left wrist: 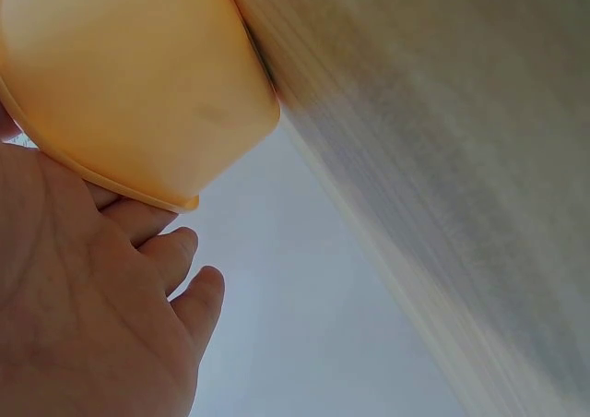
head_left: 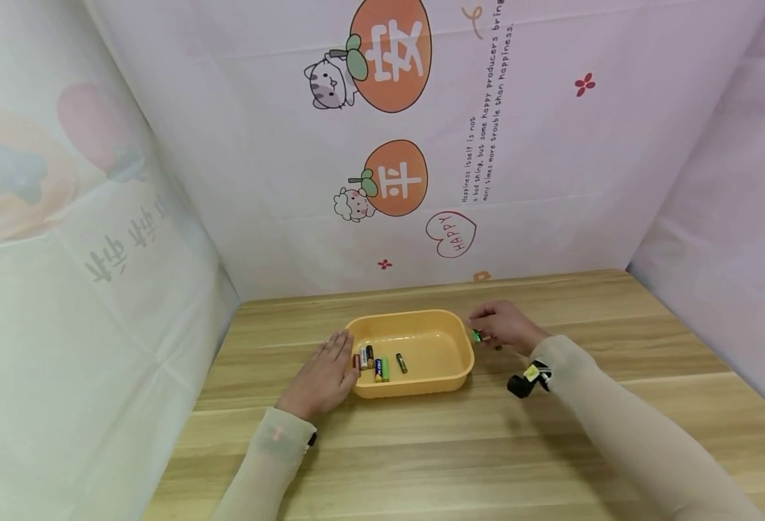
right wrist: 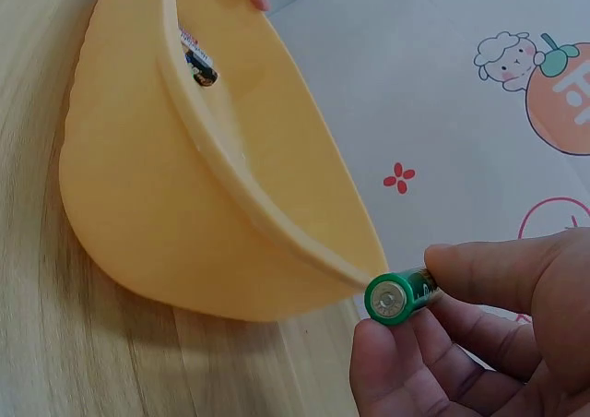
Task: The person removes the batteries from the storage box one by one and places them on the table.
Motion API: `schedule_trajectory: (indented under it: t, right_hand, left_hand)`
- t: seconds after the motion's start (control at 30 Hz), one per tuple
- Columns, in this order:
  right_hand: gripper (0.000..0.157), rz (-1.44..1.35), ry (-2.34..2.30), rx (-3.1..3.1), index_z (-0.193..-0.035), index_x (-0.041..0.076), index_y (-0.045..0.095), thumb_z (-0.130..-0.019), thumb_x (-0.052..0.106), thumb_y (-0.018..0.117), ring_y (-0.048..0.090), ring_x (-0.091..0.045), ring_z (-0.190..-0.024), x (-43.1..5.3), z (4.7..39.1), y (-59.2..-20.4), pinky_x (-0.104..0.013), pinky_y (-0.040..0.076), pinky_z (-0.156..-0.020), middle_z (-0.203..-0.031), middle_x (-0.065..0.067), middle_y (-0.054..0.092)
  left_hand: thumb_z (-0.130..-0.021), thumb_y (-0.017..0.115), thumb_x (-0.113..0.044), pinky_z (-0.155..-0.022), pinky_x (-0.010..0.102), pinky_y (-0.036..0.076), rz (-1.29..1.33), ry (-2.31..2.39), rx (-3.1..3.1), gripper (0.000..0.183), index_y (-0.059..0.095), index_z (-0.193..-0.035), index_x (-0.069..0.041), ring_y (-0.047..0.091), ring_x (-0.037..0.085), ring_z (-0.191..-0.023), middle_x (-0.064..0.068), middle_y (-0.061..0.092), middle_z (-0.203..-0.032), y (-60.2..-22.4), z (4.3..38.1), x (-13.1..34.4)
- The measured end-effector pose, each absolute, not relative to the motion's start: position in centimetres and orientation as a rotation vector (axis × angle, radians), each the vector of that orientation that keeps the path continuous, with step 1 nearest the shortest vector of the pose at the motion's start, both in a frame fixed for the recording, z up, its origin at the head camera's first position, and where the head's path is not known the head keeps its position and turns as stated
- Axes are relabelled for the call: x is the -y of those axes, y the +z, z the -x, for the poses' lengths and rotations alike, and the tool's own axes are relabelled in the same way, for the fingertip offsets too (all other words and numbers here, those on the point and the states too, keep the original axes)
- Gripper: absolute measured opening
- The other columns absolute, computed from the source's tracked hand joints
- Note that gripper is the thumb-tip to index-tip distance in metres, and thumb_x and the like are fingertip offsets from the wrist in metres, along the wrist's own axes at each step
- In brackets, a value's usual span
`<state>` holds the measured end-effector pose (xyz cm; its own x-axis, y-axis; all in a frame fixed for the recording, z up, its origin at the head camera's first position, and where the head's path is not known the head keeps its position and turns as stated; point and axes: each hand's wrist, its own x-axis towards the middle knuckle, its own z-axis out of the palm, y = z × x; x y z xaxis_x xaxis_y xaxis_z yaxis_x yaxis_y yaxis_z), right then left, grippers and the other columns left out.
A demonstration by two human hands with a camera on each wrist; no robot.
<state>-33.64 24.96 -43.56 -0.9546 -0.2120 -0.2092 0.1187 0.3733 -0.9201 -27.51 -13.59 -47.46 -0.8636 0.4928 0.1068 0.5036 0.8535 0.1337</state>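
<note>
A yellow plastic basin (head_left: 415,388) sits on the wooden table. My left hand (head_left: 317,376) rests on its left rim with the fingers extended; the left wrist view shows the palm (left wrist: 83,279) beside the basin's outer wall (left wrist: 138,76). Between thumb and fingers, my right hand (head_left: 506,324) pinches a green battery (right wrist: 404,294) by the basin's right rim, its flat end facing the wrist camera. Several batteries lie toward the left inside the basin, among them a blue one (head_left: 378,370) and a light green one (head_left: 385,370). A dark one (head_left: 402,363) lies apart from them.
A small dark object (head_left: 498,348) lies on the table (head_left: 421,456) under the right hand. Behind the table hangs a printed cloth (head_left: 291,217), with more cloth along both sides. A black wrist device (head_left: 521,386) sticks out from the right sleeve.
</note>
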Motion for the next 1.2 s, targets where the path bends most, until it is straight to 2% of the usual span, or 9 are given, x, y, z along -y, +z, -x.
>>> schedule_trajectory:
  t: [0.17, 0.4, 0.7, 1.03, 1.2]
  right_hand:
    - [0.039, 0.072, -1.615, -2.350, -0.126, -0.011, 0.053, -0.097, 0.014, 0.060, 0.062, -0.024, -0.083, -25.9, 33.8, -43.7, -0.049, 0.055, -0.082, -0.105, -0.019, 0.060]
    - [0.041, 0.037, -1.624, -2.326, -0.127, -0.009, 0.052, -0.098, 0.018, 0.060, 0.061, -0.034, -0.101, -27.2, 34.2, -44.0, -0.048, 0.052, -0.089, -0.108, -0.016, 0.061]
    - [0.037, -0.013, -1.634, -2.321, -0.124, -0.008, 0.054, -0.098, 0.017, 0.060, 0.064, -0.022, -0.088, -28.5, 34.9, -44.8, -0.042, 0.056, -0.081, -0.110, -0.019, 0.062]
    - [0.034, -0.069, -1.662, -2.320, -0.121, -0.009, 0.055, -0.097, 0.014, 0.060, 0.063, -0.020, -0.085, -29.5, 35.4, -45.7, -0.040, 0.057, -0.079, -0.116, -0.024, 0.058]
    - [0.031, -0.105, -1.687, -2.309, -0.117, -0.009, 0.056, -0.096, 0.013, 0.062, 0.063, -0.017, -0.080, -30.0, 35.8, -46.3, -0.035, 0.058, -0.074, -0.109, -0.020, 0.061]
  left_hand:
    - [-0.105, 0.027, -0.040, -0.117, 0.043, 0.014, 0.802, -0.227, 2.947, 0.065, 0.017, -0.154, 0.001, 0.014, 0.031, -0.146, 0.013, 0.012, -0.161, -47.5, 27.5, 13.6]
    - [-0.106, 0.032, -0.038, -0.117, 0.041, 0.012, 0.773, -0.250, 2.962, 0.063, 0.017, -0.155, -0.001, 0.012, 0.028, -0.147, 0.011, 0.011, -0.161, -47.6, 27.6, 13.4]
    - [-0.106, 0.032, -0.038, -0.117, 0.042, 0.013, 0.778, -0.254, 2.958, 0.063, 0.016, -0.155, -0.001, 0.014, 0.030, -0.146, 0.012, 0.012, -0.161, -47.6, 27.6, 13.4]
    - [-0.106, 0.032, -0.037, -0.117, 0.042, 0.013, 0.787, -0.251, 2.952, 0.063, 0.017, -0.154, 0.000, 0.014, 0.030, -0.146, 0.013, 0.012, -0.160, -47.5, 27.5, 13.4]
    - [-0.106, 0.032, -0.037, -0.117, 0.041, 0.013, 0.785, -0.249, 2.952, 0.063, 0.018, -0.154, 0.000, 0.014, 0.030, -0.146, 0.013, 0.013, -0.161, -47.4, 27.4, 13.3]
